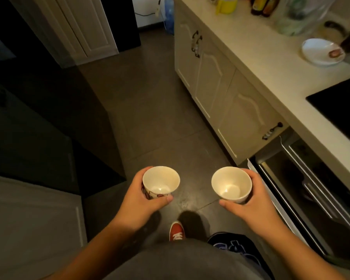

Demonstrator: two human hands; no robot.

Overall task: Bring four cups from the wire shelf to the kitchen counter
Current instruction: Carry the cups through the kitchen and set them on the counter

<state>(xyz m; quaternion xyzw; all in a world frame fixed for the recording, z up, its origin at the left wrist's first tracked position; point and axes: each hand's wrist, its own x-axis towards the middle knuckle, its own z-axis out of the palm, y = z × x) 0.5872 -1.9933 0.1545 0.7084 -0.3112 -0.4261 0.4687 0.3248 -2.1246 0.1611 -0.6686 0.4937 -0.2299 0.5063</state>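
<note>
A: Two cups in play, both low in the frame! The left cup (161, 182), cream inside with a printed pattern on its outer wall, sits just left of centre, wrapped by the left hand (140, 201), thumb across the near wall, fingers round the far side.

B: And its partner, the right cup (231, 184), plain cream, is just right of centre, gripped the same way by the right hand (249, 205). Both upright, both empty, held apart over the dark tiled floor (150, 118).

A: Neither one touches the kitchen counter (251, 53), which runs down the right edge, from top centre to middle right.

B: Up there, upper right, a white plate (321, 51) lies on it, with dark bottles (263, 6) and a yellow container (226, 5) along the top edge.

A: A black cooktop (339, 110) at middle right, cream cabinet doors (210, 77) beneath the counter.

B: And at bottom centre, one red shoe (177, 232) on the tiles.
</note>
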